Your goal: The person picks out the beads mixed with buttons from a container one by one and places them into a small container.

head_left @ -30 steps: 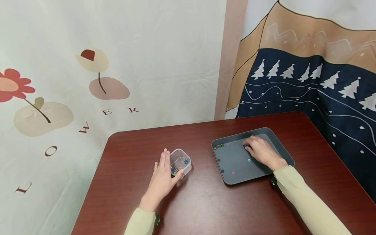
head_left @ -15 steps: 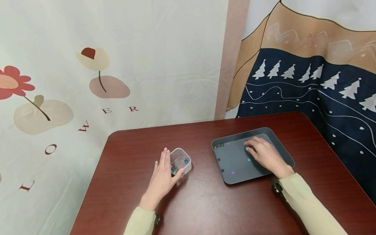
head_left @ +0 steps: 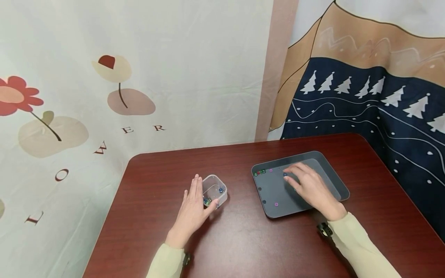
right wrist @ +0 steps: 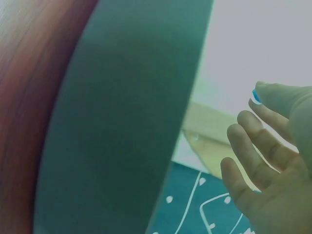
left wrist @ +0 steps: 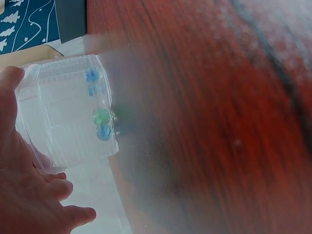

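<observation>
My left hand (head_left: 189,210) holds a small clear plastic box (head_left: 224,197), fingers along its left side and thumb across its near side. Inside lie several blue and green see-through beads (left wrist: 101,117), clearest in the left wrist view. Over the dark grey tray (head_left: 288,211), my right hand (head_left: 311,187) pinches a small blue bead (head_left: 285,174) between thumb and index fingertip. A sliver of that blue bead (right wrist: 256,96) shows in the right wrist view, the other fingers spread apart.
Green and red beads (head_left: 259,172) cluster in the tray's far left corner. Pink rings (head_left: 276,204) and dark ones (head_left: 264,202) lie elsewhere on its floor. The raised tray wall (right wrist: 117,117) fills much of the right wrist view. Printed curtains hang behind the wooden table (head_left: 240,239).
My right hand has lifted from the tray floor and moved slightly left with the blue bead pinched; its thumb now covers the cyan ring. The left hand and box stay put.
</observation>
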`<control>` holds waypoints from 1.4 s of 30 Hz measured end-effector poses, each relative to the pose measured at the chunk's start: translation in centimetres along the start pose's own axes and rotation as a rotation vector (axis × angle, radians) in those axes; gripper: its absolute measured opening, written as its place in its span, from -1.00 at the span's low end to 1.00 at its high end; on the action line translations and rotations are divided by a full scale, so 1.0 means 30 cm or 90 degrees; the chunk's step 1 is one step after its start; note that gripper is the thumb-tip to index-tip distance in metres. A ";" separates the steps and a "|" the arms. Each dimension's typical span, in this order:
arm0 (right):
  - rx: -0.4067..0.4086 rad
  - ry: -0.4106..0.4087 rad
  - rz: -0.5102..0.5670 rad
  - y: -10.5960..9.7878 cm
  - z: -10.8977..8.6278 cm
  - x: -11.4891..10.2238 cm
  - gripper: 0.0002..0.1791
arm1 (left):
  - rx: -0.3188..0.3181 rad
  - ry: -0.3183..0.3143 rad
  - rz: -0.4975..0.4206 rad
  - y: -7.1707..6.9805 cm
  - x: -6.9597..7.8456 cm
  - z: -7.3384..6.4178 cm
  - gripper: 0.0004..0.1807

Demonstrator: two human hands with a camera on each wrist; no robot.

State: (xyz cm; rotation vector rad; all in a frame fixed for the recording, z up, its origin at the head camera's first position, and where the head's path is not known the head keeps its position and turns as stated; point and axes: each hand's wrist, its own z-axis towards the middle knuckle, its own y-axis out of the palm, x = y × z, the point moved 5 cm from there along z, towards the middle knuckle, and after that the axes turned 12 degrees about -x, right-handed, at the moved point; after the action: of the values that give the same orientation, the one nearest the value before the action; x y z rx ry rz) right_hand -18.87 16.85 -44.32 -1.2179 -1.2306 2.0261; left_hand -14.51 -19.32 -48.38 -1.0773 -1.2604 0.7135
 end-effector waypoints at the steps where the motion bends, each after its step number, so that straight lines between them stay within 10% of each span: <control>1: 0.004 -0.003 0.001 -0.001 0.000 -0.010 -0.74 | 0.000 0.000 0.000 0.000 0.001 0.000 0.07; 42: 0.071 -0.137 0.131 0.081 0.105 -0.367 -0.76 | 0.002 0.001 -0.003 0.000 0.006 -0.003 0.07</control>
State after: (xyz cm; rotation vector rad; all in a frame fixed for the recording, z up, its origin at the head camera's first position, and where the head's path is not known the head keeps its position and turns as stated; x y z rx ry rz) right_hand -16.05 6.00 -40.90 -1.1371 -1.1068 2.3944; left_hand -14.39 -19.20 -48.30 -1.0712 -1.2600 0.7107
